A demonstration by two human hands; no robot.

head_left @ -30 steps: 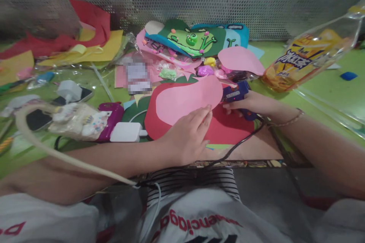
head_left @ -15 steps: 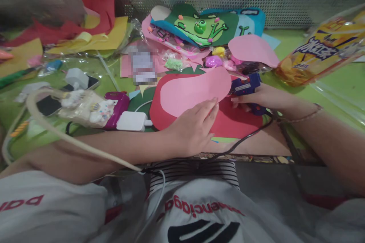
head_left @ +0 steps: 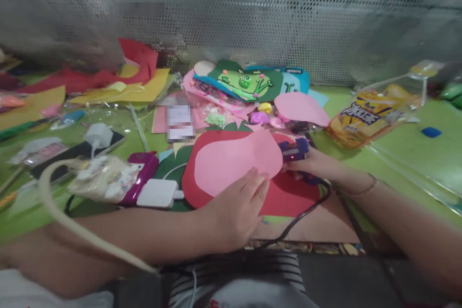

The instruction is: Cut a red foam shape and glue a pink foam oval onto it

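Left hand: The left hand (head_left: 231,214) lay flat with its fingers straight and clasped nothing; its fingertips rested on the near edge of the pink piece, apparently to steady it.
Right hand: The right hand (head_left: 314,164) was wrapped around a blue corded tool, seemingly a glue gun (head_left: 295,148), with 1 small red light lit.
Pink piece: The pink piece (head_left: 231,159) spread beyond the left fingertips and ended just beside the right grip. The front of the tool was hidden at that edge, so contact there could not be told.
Red sheet: The red sheet (head_left: 288,197) lay under the pink piece and between the 2 hands, probably as a backing.
Near edge: A tan board (head_left: 319,231) reached from under the red sheet to the table's rim, just below both grips, which left little depth on that side.
Black cable: The black cable (head_left: 306,214) curved from under the right grip toward the rim, perhaps with some slack.
Left side: A white adapter (head_left: 157,193) and a magenta case (head_left: 139,180) hemmed in the space left of the left hand.
Far side: Wrapped purple clay (head_left: 259,118) and a second pink cutout (head_left: 302,108) sat beyond the right grip.
Right side: Green tabletop (head_left: 400,168) gave the widest room, bounded beyond by a yellow-labelled container (head_left: 368,118).
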